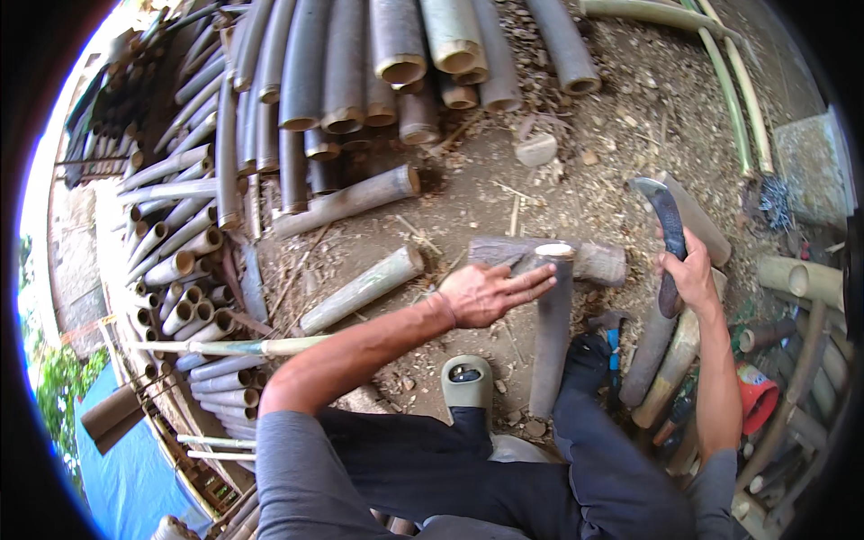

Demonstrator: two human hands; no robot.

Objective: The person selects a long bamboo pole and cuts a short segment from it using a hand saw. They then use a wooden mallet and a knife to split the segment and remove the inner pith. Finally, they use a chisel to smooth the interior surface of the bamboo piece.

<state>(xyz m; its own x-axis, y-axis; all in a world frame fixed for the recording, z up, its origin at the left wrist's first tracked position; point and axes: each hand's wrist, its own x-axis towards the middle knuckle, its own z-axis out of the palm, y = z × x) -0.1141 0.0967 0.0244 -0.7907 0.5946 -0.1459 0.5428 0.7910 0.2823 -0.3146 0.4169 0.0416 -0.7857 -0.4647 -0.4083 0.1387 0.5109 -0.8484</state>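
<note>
My right hand (pixel 691 274), closed, grips a billhook (pixel 670 216) with a dark curved blade, raised to the right of the log. In front of my legs a grey-brown bamboo section (pixel 551 337) has its pale cut end against a short wooden log (pixel 601 263). At that end my left hand (pixel 486 292) reaches in from the left, index and middle fingers stretched out over the bamboo. Whether the fingertips touch it, I cannot tell.
Thick bamboo poles (pixel 346 63) are stacked at the far left, with more cut sections (pixel 364 290) on the ground. A hammer (pixel 610 319) with a blue handle lies by my right leg. Beyond it sits a red container (pixel 758 399). Wood chips litter the dirt.
</note>
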